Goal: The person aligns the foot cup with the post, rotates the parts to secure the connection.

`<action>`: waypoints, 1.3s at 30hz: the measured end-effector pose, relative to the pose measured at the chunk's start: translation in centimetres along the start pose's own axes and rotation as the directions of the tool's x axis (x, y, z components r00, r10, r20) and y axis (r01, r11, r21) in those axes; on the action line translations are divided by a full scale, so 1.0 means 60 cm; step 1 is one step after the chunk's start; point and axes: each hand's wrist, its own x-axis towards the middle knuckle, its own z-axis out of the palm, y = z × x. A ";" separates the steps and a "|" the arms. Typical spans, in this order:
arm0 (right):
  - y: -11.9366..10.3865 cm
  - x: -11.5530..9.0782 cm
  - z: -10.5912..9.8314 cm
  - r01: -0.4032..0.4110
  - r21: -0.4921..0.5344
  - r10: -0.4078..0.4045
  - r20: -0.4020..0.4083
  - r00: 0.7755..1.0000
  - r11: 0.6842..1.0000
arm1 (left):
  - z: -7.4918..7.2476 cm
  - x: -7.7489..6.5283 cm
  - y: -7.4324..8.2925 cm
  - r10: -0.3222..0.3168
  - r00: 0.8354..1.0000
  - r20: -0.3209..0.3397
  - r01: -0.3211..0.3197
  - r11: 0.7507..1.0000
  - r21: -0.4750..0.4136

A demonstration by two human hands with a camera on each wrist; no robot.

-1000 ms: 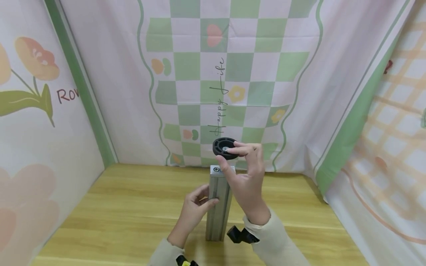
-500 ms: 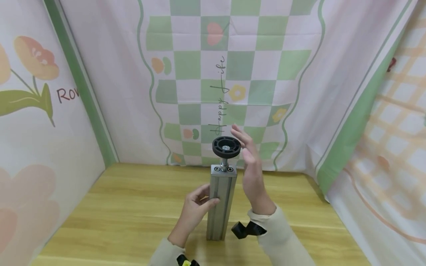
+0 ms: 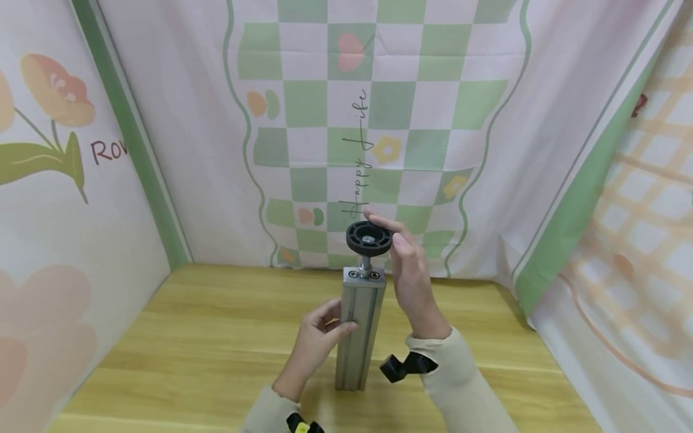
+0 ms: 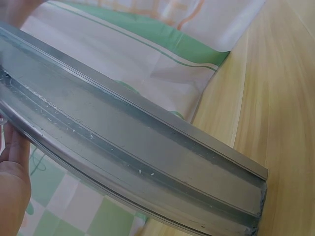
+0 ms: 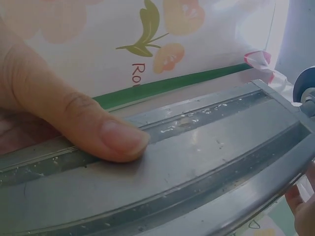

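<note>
An aluminium profile [image 3: 357, 334] stands upright on the table, with two screw heads in its top plate. From that plate rises a metal stem carrying a round black levelling foot [image 3: 369, 238], spoked side up. Lower down, my left hand [image 3: 319, 337] grips the profile's left side, thumb across the front. The right wrist view shows a thumb [image 5: 118, 135] pressed on the profile. At the foot's right rim is my right hand [image 3: 414, 273], its fingers extended along the rim; contact looks likely. In the left wrist view the grooved profile [image 4: 147, 132] fills much of the picture.
The wooden table [image 3: 227, 349] spreads around the profile. A patterned cloth [image 3: 303, 144] hangs behind it, with further printed cloths on the left and right. Black wrist camera mounts [image 3: 408, 365] sit at the sleeves. Small pale shavings lie in the profile's grooves.
My right hand has let go of the foot's centre, moved off to the right, then brought its straightened fingers back to the rim. The profile and my left hand have stayed put.
</note>
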 end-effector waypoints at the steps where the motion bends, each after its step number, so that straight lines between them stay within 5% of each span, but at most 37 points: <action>1: 0.000 -0.001 0.000 0.004 -0.002 -0.004 -0.006 1.000 1.000 | 0.000 0.000 0.000 -0.001 1.000 0.002 0.001 1.000 0.001; 13: -0.002 -0.014 0.005 0.007 -0.074 -0.018 -0.145 0.989 0.997 | 0.000 0.001 0.000 0.016 1.000 -0.002 -0.016 1.000 0.004; 19: -0.011 -0.014 0.015 0.069 -0.176 -0.101 -0.180 0.978 0.982 | -0.001 0.002 -0.001 0.013 1.000 -0.003 -0.013 1.000 -0.002; 23: -0.016 -0.013 0.023 0.132 -0.293 -0.193 -0.190 0.963 0.947 | -0.002 0.003 0.000 0.004 1.000 0.000 -0.004 1.000 -0.001; 31: -0.017 -0.014 0.044 0.204 -0.534 -0.351 -0.190 0.917 0.821 | -0.001 0.004 0.002 0.019 1.000 0.000 -0.019 1.000 -0.017; 36: -0.015 -0.024 0.047 0.230 -0.560 -0.398 -0.197 0.896 0.796 | 0.001 0.002 0.003 0.023 1.000 -0.004 -0.023 1.000 -0.018; 39: -0.015 -0.026 0.044 0.231 -0.544 -0.384 -0.186 0.904 0.807 | 0.002 0.001 0.003 0.020 1.000 -0.008 -0.021 1.000 -0.024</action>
